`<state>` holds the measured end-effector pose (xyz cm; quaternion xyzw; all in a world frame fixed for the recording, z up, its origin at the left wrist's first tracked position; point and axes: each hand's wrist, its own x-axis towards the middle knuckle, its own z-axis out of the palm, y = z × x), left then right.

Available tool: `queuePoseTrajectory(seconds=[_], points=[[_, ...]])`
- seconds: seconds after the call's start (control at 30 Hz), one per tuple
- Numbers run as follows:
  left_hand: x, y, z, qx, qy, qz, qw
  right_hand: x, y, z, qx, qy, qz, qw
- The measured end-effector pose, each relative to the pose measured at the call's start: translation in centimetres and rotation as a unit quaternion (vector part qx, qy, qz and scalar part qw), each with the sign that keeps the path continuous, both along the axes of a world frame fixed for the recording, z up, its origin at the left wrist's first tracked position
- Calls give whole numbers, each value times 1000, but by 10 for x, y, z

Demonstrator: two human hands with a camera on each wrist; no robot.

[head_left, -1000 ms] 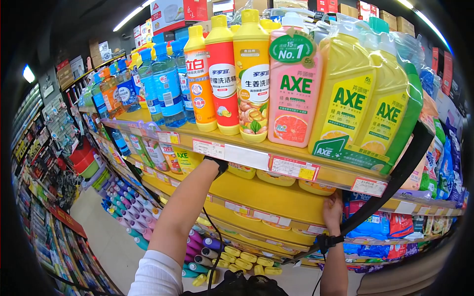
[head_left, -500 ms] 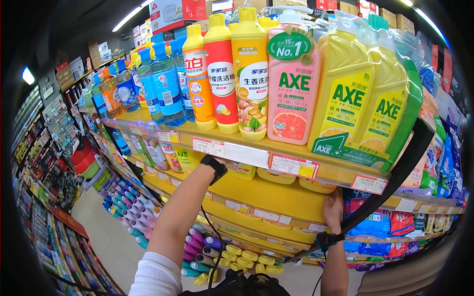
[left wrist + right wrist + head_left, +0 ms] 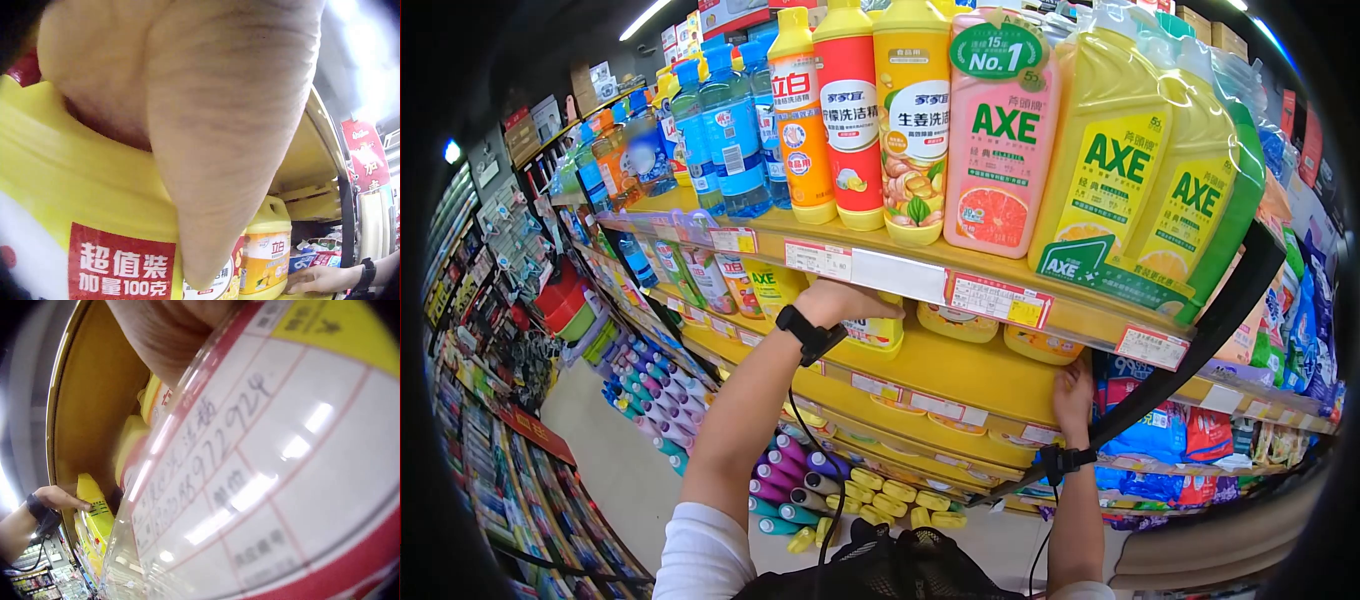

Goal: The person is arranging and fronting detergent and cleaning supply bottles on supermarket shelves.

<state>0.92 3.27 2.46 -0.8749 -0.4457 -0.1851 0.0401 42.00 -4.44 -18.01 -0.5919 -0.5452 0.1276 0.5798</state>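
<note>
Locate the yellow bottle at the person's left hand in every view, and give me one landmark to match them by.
Head: yellow bottle just below centre, under the upper shelf's price tags.
Left wrist: yellow bottle large, lower left, its red label showing.
Right wrist: yellow bottle small, lower left.
Shared landmark: the left hand at its upper part.

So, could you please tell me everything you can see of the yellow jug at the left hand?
The yellow jug looks like smooth plastic, with a rounded shoulder. A red label with white Chinese characters and "100" sits on its face. It looks roughly upright at the front of the lower shelf, beneath the upper shelf; whether its base rests there is unclear. The left hand grips its top, hiding part of it.
</note>
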Motion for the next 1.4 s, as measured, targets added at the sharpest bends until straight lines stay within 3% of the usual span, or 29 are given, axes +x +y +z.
queuePoseTrajectory(seconds=[0.07, 0.17, 0.3, 0.4, 0.67, 0.77, 0.97, 1.17, 1.4], points=[[-2, -10, -3, 21, 8, 37, 999, 1, 1, -3, -6, -13, -12, 1000], [1, -19, -6, 52, -62, 12, 997, -13, -11, 34, -37, 35, 11, 999], [2, -33, -26, 250, -86, 20, 964, -8, 7, 36, 4, 24, -3, 1000], [1, -32, -34, 333, -93, 19, 938, -7, 14, 46, 2, -8, -3, 1000], [7, -18, -47, 328, -155, 25, 932, -12, 18, 41, -27, -67, -8, 997], [8, -20, -46, 322, -167, 22, 932, -38, 5, 72, -74, -29, -5, 997], [8, -20, -45, 339, -163, 19, 926, -63, 21, 67, -90, -59, 8, 994], [8, -19, -46, 335, -172, 25, 926, -104, 39, 51, -50, -7, 115, 992], [7, -18, -45, 331, -170, 10, 928, -140, 53, 49, -45, -78, 168, 982]])
